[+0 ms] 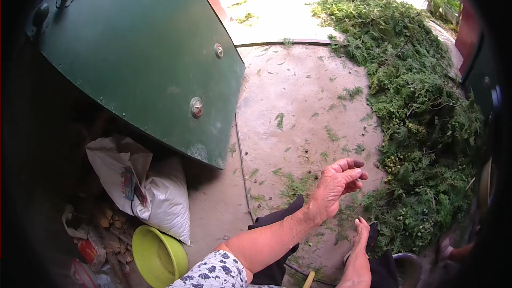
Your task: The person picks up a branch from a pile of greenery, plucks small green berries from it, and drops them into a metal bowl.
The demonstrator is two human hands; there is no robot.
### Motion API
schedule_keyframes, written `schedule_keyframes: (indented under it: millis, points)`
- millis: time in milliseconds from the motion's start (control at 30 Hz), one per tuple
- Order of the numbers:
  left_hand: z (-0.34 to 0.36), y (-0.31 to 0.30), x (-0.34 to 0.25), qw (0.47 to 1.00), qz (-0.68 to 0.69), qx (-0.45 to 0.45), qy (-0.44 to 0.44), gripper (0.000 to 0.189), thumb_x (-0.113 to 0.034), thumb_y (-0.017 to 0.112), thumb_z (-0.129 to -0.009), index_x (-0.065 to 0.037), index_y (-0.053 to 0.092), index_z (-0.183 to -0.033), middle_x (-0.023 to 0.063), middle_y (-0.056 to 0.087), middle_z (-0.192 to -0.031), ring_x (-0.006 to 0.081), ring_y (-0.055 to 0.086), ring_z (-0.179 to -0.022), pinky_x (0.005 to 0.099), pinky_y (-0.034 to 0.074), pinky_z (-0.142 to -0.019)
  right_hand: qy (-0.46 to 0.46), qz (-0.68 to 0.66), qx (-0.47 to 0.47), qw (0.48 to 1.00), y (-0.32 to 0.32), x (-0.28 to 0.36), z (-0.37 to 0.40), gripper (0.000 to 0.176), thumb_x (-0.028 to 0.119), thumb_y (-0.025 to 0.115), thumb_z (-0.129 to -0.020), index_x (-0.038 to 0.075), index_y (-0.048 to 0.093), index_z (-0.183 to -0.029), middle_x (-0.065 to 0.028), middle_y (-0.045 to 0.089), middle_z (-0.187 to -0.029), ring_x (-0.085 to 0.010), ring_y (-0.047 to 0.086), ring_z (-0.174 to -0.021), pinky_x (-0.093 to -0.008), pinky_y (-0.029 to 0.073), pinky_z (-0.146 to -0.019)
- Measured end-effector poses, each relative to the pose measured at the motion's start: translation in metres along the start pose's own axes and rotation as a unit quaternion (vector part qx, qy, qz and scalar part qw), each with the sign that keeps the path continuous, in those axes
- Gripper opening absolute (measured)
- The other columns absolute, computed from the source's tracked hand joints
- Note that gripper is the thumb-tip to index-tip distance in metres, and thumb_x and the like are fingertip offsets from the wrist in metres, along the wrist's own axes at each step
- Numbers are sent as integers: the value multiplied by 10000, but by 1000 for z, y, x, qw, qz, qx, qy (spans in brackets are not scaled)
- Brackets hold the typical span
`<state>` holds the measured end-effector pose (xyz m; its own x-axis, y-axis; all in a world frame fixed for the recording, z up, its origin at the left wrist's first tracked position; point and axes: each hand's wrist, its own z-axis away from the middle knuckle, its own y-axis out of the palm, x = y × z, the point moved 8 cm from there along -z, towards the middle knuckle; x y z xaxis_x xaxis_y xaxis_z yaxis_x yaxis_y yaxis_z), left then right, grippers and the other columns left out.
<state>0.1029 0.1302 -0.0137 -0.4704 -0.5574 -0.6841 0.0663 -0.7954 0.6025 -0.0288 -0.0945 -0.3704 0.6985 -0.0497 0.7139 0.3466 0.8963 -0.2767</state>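
My left hand [341,184] reaches forward over the floor, its fingers curled and the thumb against them. What lies in the pinch, if anything, is too small to make out. Lower and to the right, my right hand [361,232] shows edge-on beside the heap of green branches [426,112]; most of its fingers are hidden. The branches are feathery, conifer-like sprigs with small round pale-green cones or berries among them. Loose sprigs [298,186] lie on the concrete floor [277,90] near my left hand. A yellow handle [309,279] shows between my legs.
A green metal door [144,58] stands at the left. Below it are a white sack [166,197], a lime-green basin [160,256] and wood pieces [114,234]. A dark cable [242,165] crosses the floor. A metal basin's rim [408,256] shows at lower right.
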Motion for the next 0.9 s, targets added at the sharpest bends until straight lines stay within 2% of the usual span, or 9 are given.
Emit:
schedule_keyframes:
  millis: [200,333,467,667,900]
  points:
    - [0,19,21,997,-4,46,-62,257,-94,570,-857,3,524,-1090,62,618,-874,62,555,-667,202,477,-653,21,-22,7,1000,28,1,-30,302,14,613,-749,-11,598,-1050,-108,635,-921,-166,594,-789,-281,463,-657]
    - [0,20,26,996,1,53,-68,260,-96,565,-861,6,525,-1096,65,612,-889,75,559,-691,203,477,-677,24,-32,6,999,34,-11,-35,288,10,612,-746,-12,601,-1034,-102,634,-896,-162,592,-767,-278,460,-642]
    - [2,17,27,996,-22,31,-81,267,-96,556,-867,10,520,-1110,66,610,-892,81,562,-727,204,477,-691,23,-40,4,999,54,12,-44,275,5,611,-743,-12,605,-1017,-97,633,-872,-157,591,-745,-276,458,-626]
    - [0,22,30,995,-13,68,-77,281,-103,545,-877,16,505,-1128,66,608,-905,80,558,-772,203,474,-705,12,-52,-11,999,49,10,-49,254,-2,610,-739,-13,609,-992,-89,632,-835,-151,589,-712,-272,455,-603]
    - [0,24,25,996,-2,51,-67,281,-116,558,-868,23,507,-1107,72,608,-883,80,562,-699,213,481,-691,-4,-54,-45,998,23,17,-37,231,-10,609,-733,-14,614,-964,-80,630,-792,-144,586,-674,-268,451,-576]
